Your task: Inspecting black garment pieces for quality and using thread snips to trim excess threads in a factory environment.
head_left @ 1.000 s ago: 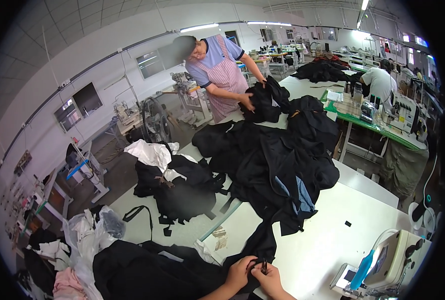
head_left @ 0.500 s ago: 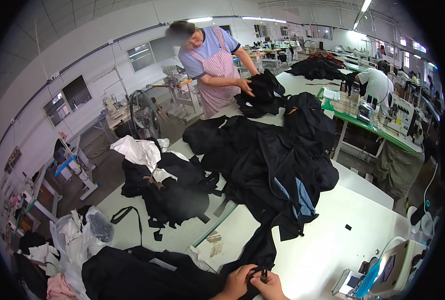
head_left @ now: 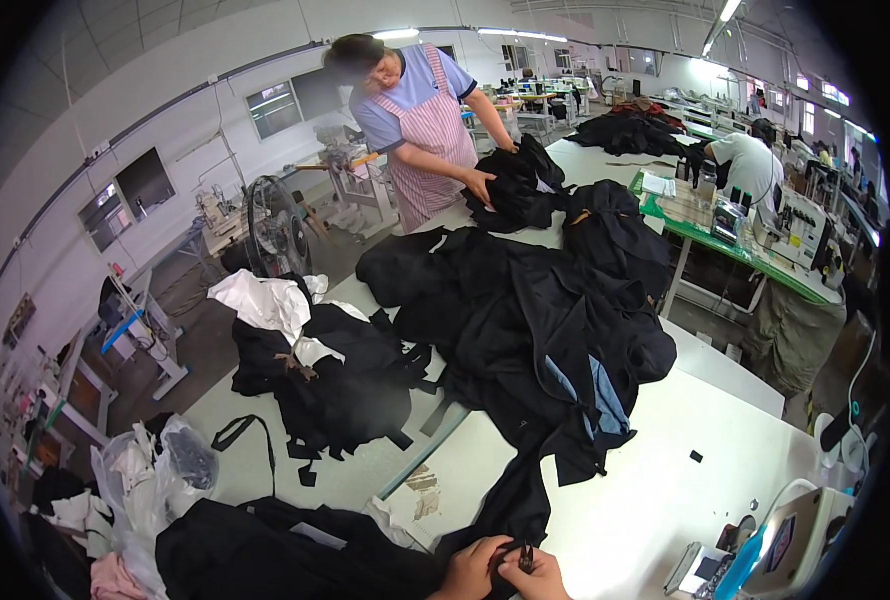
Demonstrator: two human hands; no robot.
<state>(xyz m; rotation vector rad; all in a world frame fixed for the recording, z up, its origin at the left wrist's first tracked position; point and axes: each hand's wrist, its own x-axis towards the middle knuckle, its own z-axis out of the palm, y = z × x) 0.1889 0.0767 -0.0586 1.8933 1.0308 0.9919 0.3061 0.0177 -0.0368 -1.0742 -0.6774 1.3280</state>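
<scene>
At the bottom edge my left hand (head_left: 473, 570) and my right hand (head_left: 535, 578) meet on the end of a black garment (head_left: 513, 500). The left pinches the black cloth. The right grips a small dark metal tool (head_left: 525, 556) against that cloth, maybe snips. The garment runs up the white table (head_left: 655, 500) into a big heap of black garments (head_left: 535, 320). Another black garment (head_left: 285, 555) lies just left of my hands.
A person in a striped apron (head_left: 420, 120) handles black cloth (head_left: 520, 185) at the table's far end. A sewing machine (head_left: 785, 545) stands at the lower right. A second dark pile with white cloth (head_left: 315, 370) lies on the left table. A seated person (head_left: 750, 165) works at the green bench.
The view has dropped and shifted, so my hands sit lower in the picture. They stay together on the black cloth. The person in the apron has leaned further over the far pile.
</scene>
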